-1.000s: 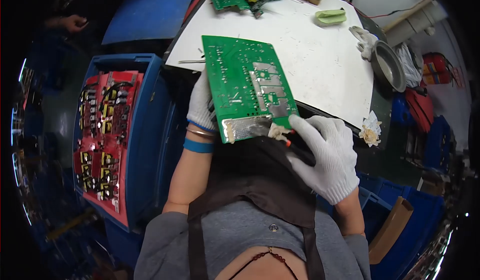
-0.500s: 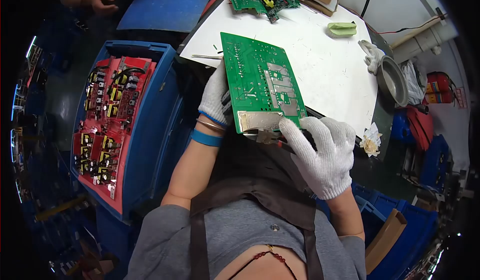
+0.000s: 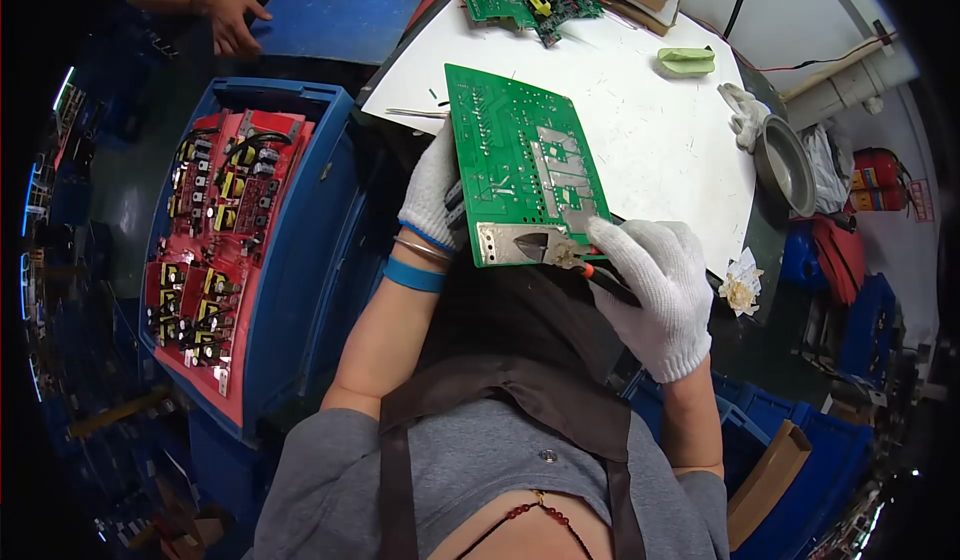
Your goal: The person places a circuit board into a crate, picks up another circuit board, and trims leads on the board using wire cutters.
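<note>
A green circuit board (image 3: pixel 510 150) is tilted up in front of me, its soldered side facing me. My left hand (image 3: pixel 430 195), in a white glove, is closed on its left edge, with the fingers hidden behind the board. In my gloved right hand (image 3: pixel 655 295) is a pair of cutters (image 3: pixel 590 268) with orange and black handles. The pointed jaws of the cutters lie in front of the silvery strip (image 3: pixel 500 244) along the board's lower edge. A crumpled beige scrap (image 3: pixel 566 252) shows by the jaws; whether it is attached there, I cannot tell.
At my left, a blue crate (image 3: pixel 330 150) holds red-backed boards with components (image 3: pixel 225 210). The white table (image 3: pixel 660 130) carries another circuit assembly (image 3: pixel 535 5), a green piece (image 3: pixel 686 60) and thin clippings. A metal bowl (image 3: pixel 785 165) stands right. Another person's hand (image 3: pixel 232 18) is at upper left.
My right hand and the cutters have risen, bringing the jaws from below the board's edge to in front of the silvery strip. The other person's hand has moved right, over the blue surface.
</note>
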### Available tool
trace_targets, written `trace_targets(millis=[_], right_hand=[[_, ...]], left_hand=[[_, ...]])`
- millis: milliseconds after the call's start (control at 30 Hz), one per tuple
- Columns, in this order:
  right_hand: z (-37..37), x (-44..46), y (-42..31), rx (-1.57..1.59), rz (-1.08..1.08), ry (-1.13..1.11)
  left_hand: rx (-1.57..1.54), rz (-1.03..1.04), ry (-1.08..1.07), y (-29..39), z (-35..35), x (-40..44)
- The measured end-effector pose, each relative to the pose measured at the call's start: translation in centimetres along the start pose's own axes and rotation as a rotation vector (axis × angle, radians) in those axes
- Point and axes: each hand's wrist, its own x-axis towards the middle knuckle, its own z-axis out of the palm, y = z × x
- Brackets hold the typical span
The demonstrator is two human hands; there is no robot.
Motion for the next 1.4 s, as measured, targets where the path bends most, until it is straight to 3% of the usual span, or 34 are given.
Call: trace_targets(millis=[200,267,300,367,400,433,467,567,667,767,833,967,1033,1133,1167,1233,1300,1333,1367,1400], right_hand=[[-0.7,-0.9,1.2,-0.082,0.069,0.092],[-1.6,-2.8,2.5,-0.198,0.147,0.154],[-2.6,-4.3,3.2,-0.263,0.216,0.155],[-4.0,-8.8,5.2,-0.460,0.417,0.207],[-5.0,-11.3,5.9,-0.501,0.553,0.224],[-6.3,-13.6,6.4,-0.606,0.626,0.212],[-7.4,-15.7,6.7,-0.706,0.713,0.187],[-9.3,-20.0,6.6,-0.929,0.937,0.076],[-9.1,-20.8,6.9,-1.059,1.021,-0.056],[-7.0,-20.1,7.4,-0.878,1.071,-0.290],[-6.0,-19.3,7.6,-0.635,1.293,-0.361],[-7.4,-18.4,7.2,-0.539,1.332,-0.412],[-7.7,-18.1,6.9,-0.570,1.220,-0.506],[-7.7,-18.8,6.6,-0.570,1.140,-0.422],[-7.7,-18.6,6.8,-0.534,1.085,-0.355],[-7.8,-19.2,7.6,-0.477,0.979,-0.099],[-7.4,-19.2,8.7,-0.577,1.195,-0.195],[-7.3,-19.1,9.5,-0.644,1.313,-0.379],[-6.9,-21.2,10.9,-0.574,1.322,-0.363],[-6.8,-20.6,10.8,-0.573,1.314,-0.353]], left_hand=[[-0.048,-0.027,-0.017,0.1,0.6,0.0],[0.245,0.091,0.145,0.6,-1.3,-0.2],[0.317,0.143,0.020,0.6,-4.1,0.0],[0.420,0.085,0.153,0.3,-0.9,-0.7],[0.380,0.063,0.080,0.6,-1.7,-0.5],[0.541,0.108,0.062,1.0,-3.1,-0.3],[0.351,-0.017,0.000,1.0,-1.9,-0.3],[0.263,-0.093,-0.124,0.8,-0.4,-0.5],[0.235,-0.121,-0.131,0.9,-0.4,-0.6],[0.268,-0.115,-0.066,1.7,-2.3,-0.2],[0.253,-0.130,0.002,2.0,-2.6,0.0],[0.190,-0.136,-0.063,1.5,-1.8,-0.2],[0.198,-0.129,-0.130,1.4,-1.3,-0.1],[0.202,-0.138,-0.113,0.5,0.8,-0.6],[0.349,-0.038,-0.059,0.8,-0.8,-0.3],[0.373,-0.005,-0.032,1.0,-1.5,-0.4],[0.634,0.203,0.039,1.6,-4.5,-0.2],[0.458,0.143,0.116,1.2,-2.3,-0.3],[0.229,-0.019,0.171,1.6,-2.0,0.3],[0.242,0.003,0.193,2.1,-2.0,0.0]])
